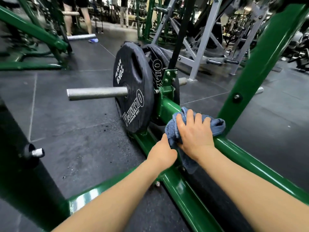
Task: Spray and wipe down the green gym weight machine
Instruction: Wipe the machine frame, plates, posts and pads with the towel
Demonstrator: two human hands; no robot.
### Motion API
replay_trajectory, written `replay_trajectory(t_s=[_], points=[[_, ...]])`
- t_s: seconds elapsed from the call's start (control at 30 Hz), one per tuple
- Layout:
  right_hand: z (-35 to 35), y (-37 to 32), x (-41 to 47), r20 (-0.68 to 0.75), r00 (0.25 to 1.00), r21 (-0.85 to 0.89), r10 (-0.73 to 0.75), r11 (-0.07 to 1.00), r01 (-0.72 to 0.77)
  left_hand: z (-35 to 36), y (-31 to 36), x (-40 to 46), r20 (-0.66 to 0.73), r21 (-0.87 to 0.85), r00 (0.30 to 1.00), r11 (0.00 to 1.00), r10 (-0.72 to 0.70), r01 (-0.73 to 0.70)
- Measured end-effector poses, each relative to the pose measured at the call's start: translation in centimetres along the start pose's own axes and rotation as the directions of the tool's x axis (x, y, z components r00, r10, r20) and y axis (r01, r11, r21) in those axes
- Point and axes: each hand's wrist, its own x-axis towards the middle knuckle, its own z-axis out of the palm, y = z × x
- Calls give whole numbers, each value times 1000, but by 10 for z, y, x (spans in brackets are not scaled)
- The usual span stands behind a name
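Down low, the green machine frame (187, 196) runs under both hands, its tubes meeting just below the right hand (194, 136) and one upright rising right of it. Just ahead and left of the hands stands a black weight plate (132, 86) on a steel peg (97, 93), with a second plate behind it. A blue cloth (215, 125) is draped over the frame tube; the right hand presses it down with fingers spread and slightly curled over it, while the left hand (163, 152), touching the right, grips the cloth's hanging end.
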Motion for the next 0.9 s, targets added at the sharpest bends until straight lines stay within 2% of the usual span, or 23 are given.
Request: replay_trajectory(t_s=[0.13,0.2,0.5,0.7,0.9], points=[[13,-19,36,24,1000,5,3,1000,-4,-13,3,17,-105,-94,994,995,-40,30],[13,-27,52,39,999,6,20,1000,-20,-21,0,26,-130,-90,991,996,-33,22],[15,-46,97,90,995,115,-41,993,30,-43,-2,52,-154,-69,985,995,-79,69],[5,-36,93,156,985,225,-69,974,32,-43,5,45,-266,-84,961,995,-74,53],[-12,-4,47,171,985,321,30,943,-85,-7,20,3,-335,-87,942,996,-19,-11]])
